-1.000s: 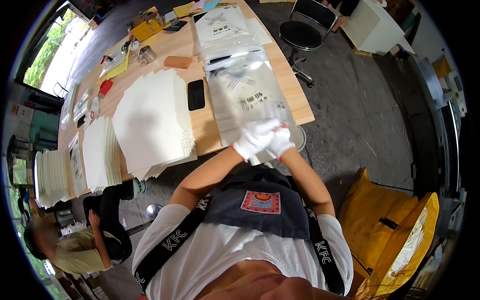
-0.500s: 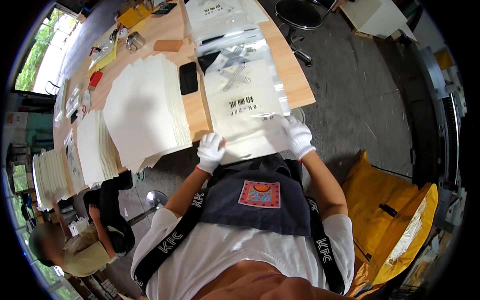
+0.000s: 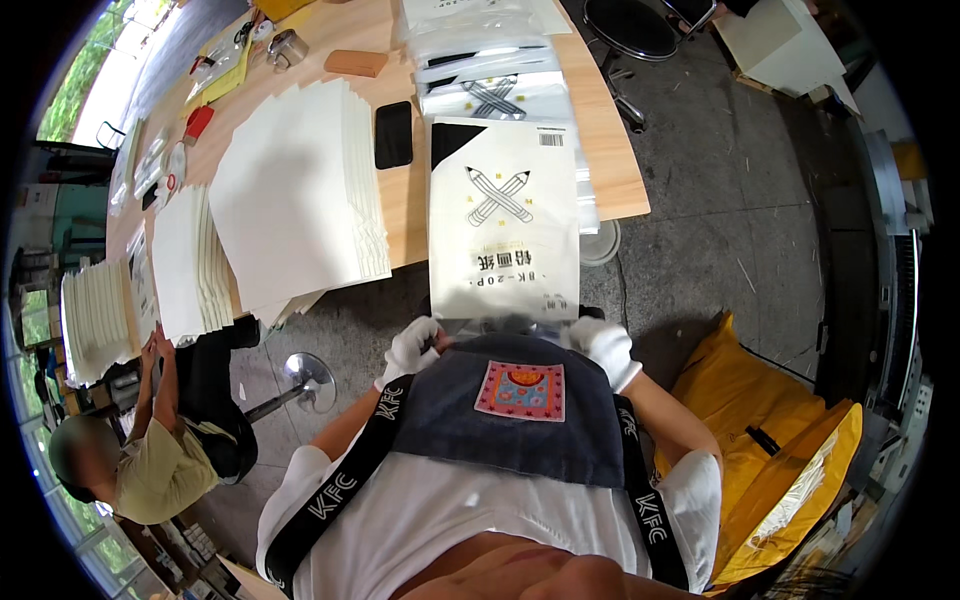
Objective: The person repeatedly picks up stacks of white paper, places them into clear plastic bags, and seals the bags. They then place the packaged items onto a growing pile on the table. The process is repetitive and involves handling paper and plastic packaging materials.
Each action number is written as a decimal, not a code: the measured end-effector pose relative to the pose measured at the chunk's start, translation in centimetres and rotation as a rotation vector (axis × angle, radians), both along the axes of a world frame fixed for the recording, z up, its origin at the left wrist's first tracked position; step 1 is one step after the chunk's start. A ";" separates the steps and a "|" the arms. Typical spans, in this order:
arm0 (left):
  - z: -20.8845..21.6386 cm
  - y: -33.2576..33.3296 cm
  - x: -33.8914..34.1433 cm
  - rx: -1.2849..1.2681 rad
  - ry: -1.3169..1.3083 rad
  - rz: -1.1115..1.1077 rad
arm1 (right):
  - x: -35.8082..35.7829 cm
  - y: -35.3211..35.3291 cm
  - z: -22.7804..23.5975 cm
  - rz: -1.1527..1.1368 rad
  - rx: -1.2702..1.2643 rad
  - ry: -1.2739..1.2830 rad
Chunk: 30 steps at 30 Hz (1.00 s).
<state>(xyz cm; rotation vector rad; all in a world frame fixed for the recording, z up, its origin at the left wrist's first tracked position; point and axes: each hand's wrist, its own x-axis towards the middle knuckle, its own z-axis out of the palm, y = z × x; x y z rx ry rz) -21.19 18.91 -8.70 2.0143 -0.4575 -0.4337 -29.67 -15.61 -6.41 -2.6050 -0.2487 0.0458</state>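
Facing up at the centre: a printed packet (image 3: 504, 235), cream-white, with a black far-left corner and a drawing of crossed pencils. Lying with its far end over a pile of clear plastic sleeves (image 3: 500, 45) on a wooden table (image 3: 408, 215), and its near end jutting past the table edge toward the body, seemingly to bring that end within easy reach. Placed at the packet's near corners, both in white gloves: the left hand (image 3: 412, 345) by the left corner, the right hand (image 3: 603, 350) by the right, probably spread wide to keep the packet square. Curled inward at the left, bent and partly hidden at the right, as for fingers; impossible to tell whether gripping the packet's near edge or only resting beside it, with the dark apron (image 3: 430, 430) in the way. Just left of the packet, a black phone (image 3: 394, 135); farther left, a stack of white sheets (image 3: 300, 190), stepped along one side, perhaps for easy separating. Beyond the packet, to the far left, a brown block (image 3: 356, 63), apparently parked out of the way. Right of the packet and nearer the body, an open yellow sack (image 3: 745, 460), likely stood low to spare table space.
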 end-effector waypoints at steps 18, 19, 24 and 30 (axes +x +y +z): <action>-2.4 -6.4 5.5 -0.099 -0.348 0.248 | 3.1 -5.5 -9.9 -0.937 1.130 0.334; -2.4 -6.1 5.3 -0.084 -0.370 0.239 | 3.2 -4.7 -12.1 -0.887 1.094 0.506; -7.5 4.1 0.6 0.154 0.164 0.005 | 2.9 -1.0 -10.0 -0.856 1.567 0.540; -10.7 -1.2 6.1 -0.421 1.027 0.206 | 0.3 -1.5 -6.6 -0.586 0.877 1.202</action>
